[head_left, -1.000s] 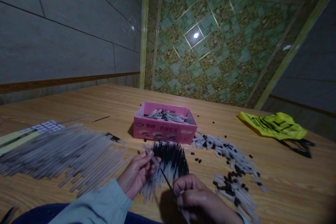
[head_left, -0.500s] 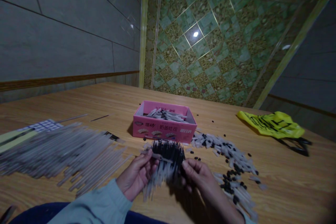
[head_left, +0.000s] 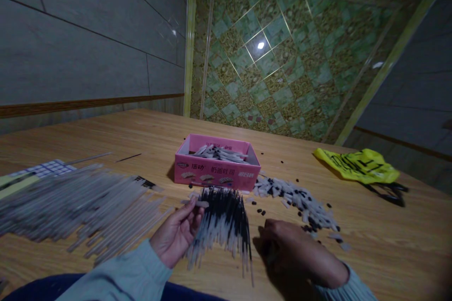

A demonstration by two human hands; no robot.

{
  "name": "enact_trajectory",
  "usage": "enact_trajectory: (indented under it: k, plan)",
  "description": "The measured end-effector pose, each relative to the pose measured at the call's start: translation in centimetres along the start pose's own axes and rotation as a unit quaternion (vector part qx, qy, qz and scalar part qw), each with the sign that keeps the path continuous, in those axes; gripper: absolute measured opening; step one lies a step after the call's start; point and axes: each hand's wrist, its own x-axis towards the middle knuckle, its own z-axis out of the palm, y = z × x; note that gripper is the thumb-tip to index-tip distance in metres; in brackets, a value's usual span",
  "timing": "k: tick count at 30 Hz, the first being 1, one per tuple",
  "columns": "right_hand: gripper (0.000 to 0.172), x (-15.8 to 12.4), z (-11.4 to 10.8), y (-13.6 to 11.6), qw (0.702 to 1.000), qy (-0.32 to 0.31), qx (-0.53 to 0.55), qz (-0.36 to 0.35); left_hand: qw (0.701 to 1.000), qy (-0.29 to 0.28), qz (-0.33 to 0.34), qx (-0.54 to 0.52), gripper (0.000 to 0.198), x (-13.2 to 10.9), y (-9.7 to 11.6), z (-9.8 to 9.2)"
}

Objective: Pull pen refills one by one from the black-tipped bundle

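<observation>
My left hand [head_left: 178, 233] pinches a short, pale translucent tube [head_left: 201, 204] between thumb and fingertips. It is held over the left edge of a bundle of thin black-topped sticks [head_left: 226, 214], whose lower parts are whitish. To the right of the bundle, my right hand [head_left: 294, 249] is low over the table with its fingers curled under; whatever they hold is hidden. Beyond it spreads a heap of short white tubes and small black caps [head_left: 300, 197], partly covered by that hand.
A pink open box [head_left: 215, 176] with similar pieces inside stands behind the bundle. Many long clear tubes [head_left: 88, 207] lie on the left, near a checked cloth [head_left: 52, 169]. A yellow plastic bag [head_left: 356, 164] lies at the right. Tiled walls border the wooden table [head_left: 141, 131].
My right hand has moved away from the stick bundle, to the right and over the heap's near end. My left hand has shifted slightly left, still pinching the tube.
</observation>
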Motion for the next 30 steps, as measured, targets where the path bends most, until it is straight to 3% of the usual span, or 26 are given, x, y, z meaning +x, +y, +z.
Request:
enact_trajectory:
  k: [3,5,9,15,19,26,30]
  plan:
    - [0.016,0.4,0.7,0.3,0.997,-0.012,-0.062,-0.042,1.000,-0.002,-0.001,0.008,0.017,0.1,-0.1,0.0]
    - [0.014,0.8,1.1,0.4,0.998,-0.005,-0.067,-0.019,1.000,-0.005,-0.002,0.015,0.016,0.1,-0.2,-0.1]
    - [0.014,1.7,1.9,0.2,0.996,0.065,-0.053,0.040,0.999,-0.016,-0.008,0.031,0.018,0.2,-0.5,-0.2]
    - [0.010,2.8,2.0,1.5,0.990,0.129,0.011,0.049,0.998,-0.028,-0.019,0.045,0.020,0.1,-0.5,-0.2]
    - [0.020,3.6,1.7,2.6,0.978,0.194,-0.025,0.078,0.998,-0.033,-0.019,0.046,0.021,0.0,-0.5,-0.2]
    - [0.016,4.4,3.0,3.1,0.971,0.210,-0.045,0.107,0.998,-0.034,-0.017,0.052,0.020,0.2,-0.6,-0.4]
    - [0.013,4.2,3.0,2.1,0.968,0.226,-0.030,0.102,0.998,-0.035,-0.010,0.057,0.019,0.2,-0.7,-0.4]
